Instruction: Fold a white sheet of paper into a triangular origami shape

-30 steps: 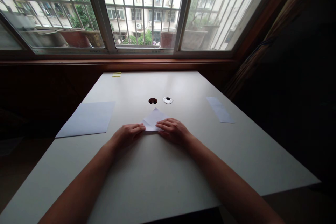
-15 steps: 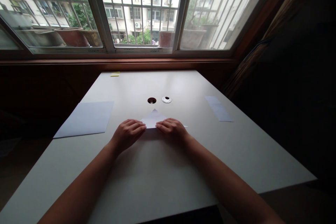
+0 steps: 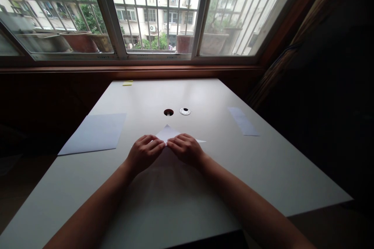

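Observation:
A white sheet of paper (image 3: 167,131), folded to a point at its far end, lies in the middle of the white table (image 3: 178,202). My left hand (image 3: 146,149) pinches its near edge from the left. From the right, my right hand (image 3: 184,148) grips the same edge, fingers closed, its fingertips almost touching those of the left. A thin corner of the paper sticks out to the right, past my right knuckles. Both hands cover much of the near part of the sheet.
A stack of white paper (image 3: 93,134) lies on the left, and a paper strip (image 3: 243,121) on the right. Beyond the hands are a round cable hole (image 3: 168,112) and its cover (image 3: 185,111). Yellow sticky notes (image 3: 127,83) lie at the far edge, below a barred window (image 3: 157,11).
My hands have come closer together along the paper's near edge, the right one moving left. The paper's tip has shifted slightly left and nearer to me.

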